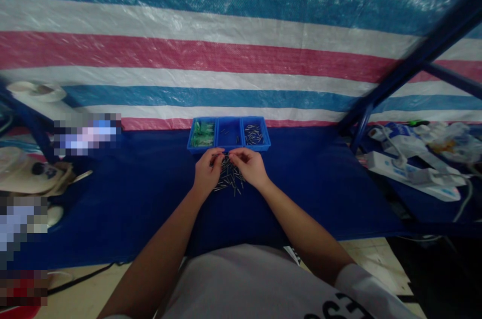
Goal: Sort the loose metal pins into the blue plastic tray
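Observation:
My left hand (207,169) is closed in a pinch, and a thin dark metal pin seems to show at its fingertips. Close beside it, my right hand (251,164) also pinches, with whatever is between its fingers too small to make out. Beneath and between both hands lies a loose pile of thin metal pins (232,181) on the blue cloth. Just beyond the fingertips stands a blue three-compartment tray (229,120). Small green packets or pieces (202,133) fill its left compartment. A few pins lie in the middle one, and many similar metal pins (254,133) in the right one.
A blue cloth-covered surface (150,193) runs below a striped tarp (233,58). On the right are a white power strip (414,176), cables and plastic bags beside a blue metal frame (363,126). At left stand a white roll (41,96) and a beige item (26,173).

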Available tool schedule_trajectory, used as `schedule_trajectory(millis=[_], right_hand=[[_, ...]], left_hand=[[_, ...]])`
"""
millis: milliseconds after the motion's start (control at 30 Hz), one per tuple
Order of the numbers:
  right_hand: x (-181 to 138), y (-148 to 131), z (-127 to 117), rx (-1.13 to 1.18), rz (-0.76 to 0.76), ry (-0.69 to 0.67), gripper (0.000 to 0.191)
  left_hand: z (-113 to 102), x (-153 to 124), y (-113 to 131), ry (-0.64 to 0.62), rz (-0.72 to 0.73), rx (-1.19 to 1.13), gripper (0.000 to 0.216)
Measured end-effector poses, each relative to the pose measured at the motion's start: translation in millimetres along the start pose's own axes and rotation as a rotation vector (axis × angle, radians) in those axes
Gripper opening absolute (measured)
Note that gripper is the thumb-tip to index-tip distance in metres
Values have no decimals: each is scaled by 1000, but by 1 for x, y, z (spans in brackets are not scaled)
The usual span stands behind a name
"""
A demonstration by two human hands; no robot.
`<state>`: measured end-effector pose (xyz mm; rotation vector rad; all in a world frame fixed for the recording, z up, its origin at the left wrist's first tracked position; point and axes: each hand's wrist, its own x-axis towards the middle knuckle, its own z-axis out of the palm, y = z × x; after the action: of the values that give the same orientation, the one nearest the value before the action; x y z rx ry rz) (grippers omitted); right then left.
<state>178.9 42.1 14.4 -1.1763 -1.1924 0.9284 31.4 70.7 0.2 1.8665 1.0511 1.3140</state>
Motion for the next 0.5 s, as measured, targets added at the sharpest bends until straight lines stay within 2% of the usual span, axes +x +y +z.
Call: schedule_trajectory(millis=[300, 500], right_hand=[[-1, 1, 2, -8, 4, -14, 18], [0, -2, 0, -11, 11, 29, 17]], left_hand=[[-2, -1, 4, -52, -6, 99, 23], [-1, -1, 9, -33, -45, 6, 25]])
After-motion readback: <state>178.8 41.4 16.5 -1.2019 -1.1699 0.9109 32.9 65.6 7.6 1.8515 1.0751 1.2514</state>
